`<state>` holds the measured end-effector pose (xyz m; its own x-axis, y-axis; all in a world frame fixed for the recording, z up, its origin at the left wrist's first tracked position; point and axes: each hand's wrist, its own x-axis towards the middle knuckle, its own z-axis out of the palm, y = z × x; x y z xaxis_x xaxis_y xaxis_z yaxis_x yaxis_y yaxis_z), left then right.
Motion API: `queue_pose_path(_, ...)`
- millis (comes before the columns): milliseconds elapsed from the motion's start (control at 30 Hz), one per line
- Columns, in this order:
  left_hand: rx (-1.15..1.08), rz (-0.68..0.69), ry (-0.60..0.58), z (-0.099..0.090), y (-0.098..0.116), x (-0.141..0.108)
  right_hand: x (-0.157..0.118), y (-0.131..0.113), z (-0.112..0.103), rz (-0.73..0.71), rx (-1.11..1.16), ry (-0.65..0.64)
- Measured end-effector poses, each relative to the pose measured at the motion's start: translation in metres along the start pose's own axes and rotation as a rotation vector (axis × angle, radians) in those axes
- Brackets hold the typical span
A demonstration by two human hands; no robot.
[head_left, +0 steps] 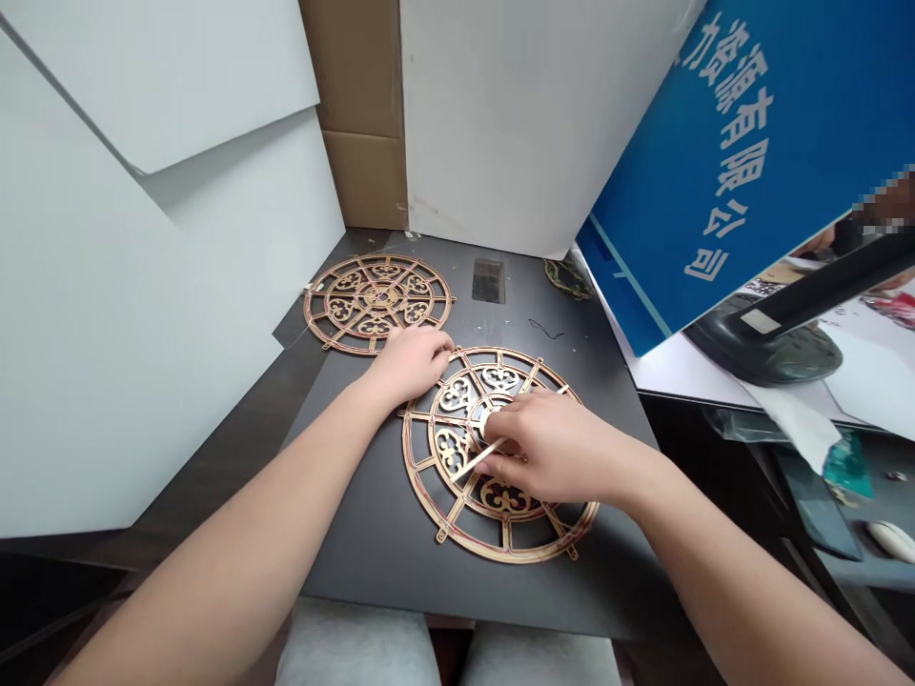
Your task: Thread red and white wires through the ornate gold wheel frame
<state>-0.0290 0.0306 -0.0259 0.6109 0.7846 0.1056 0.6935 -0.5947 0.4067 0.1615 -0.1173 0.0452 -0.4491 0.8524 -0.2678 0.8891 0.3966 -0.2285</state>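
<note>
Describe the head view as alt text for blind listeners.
A right hand holds a thin pale stick over a round, tan, wood-like openwork panel on a dark grey table. The left hand is at the panel's rim; a similar panel lies farther back.

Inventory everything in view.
Table: 1, black, centre
Near wheel: 1, tan, front
Far wheel: 1, tan, back left
Stick: 1, pale, over near wheel
Tangle: 1, greenish, back right
Thread: 1, black, by tangle
Patch: 1, dark, back
Panels: several, white, left, back
Cardboard: 1, brown, back
Sign: 1, blue, right
Stand: 1, black, right
Desk clutter: several, mixed, partly unclear, right
Legs: 2, grey-clad, bottom
Left hand: 1, bare, at near wheel
Right hand: 1, bare, holding stick
</note>
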Motion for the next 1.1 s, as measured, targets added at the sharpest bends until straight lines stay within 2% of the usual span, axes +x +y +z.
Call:
queue_pose_path(267,-0.011,0.003,-0.002,0.000,0.000,0.001,0.005,-0.025,0.019,0.107,-0.046,-0.009)
queue_pose_path(500,-0.005,-0.003,-0.015,-0.004,0.002,0.000,0.010,-0.045,0.012,0.305,-0.069,-0.112)
queue_pose_path(567,-0.005,-0.003,-0.016,-0.005,0.003,-0.001,0.011,-0.047,0.010,0.347,-0.082,-0.107)
queue_pose_path(767,-0.010,-0.002,-0.020,-0.004,0.003,-0.002,0.015,-0.052,0.009,0.369,-0.101,-0.108)
queue_pose_path(1100,-0.014,-0.011,-0.040,-0.005,0.002,-0.002,0.024,-0.073,0.009,0.449,-0.184,-0.131)
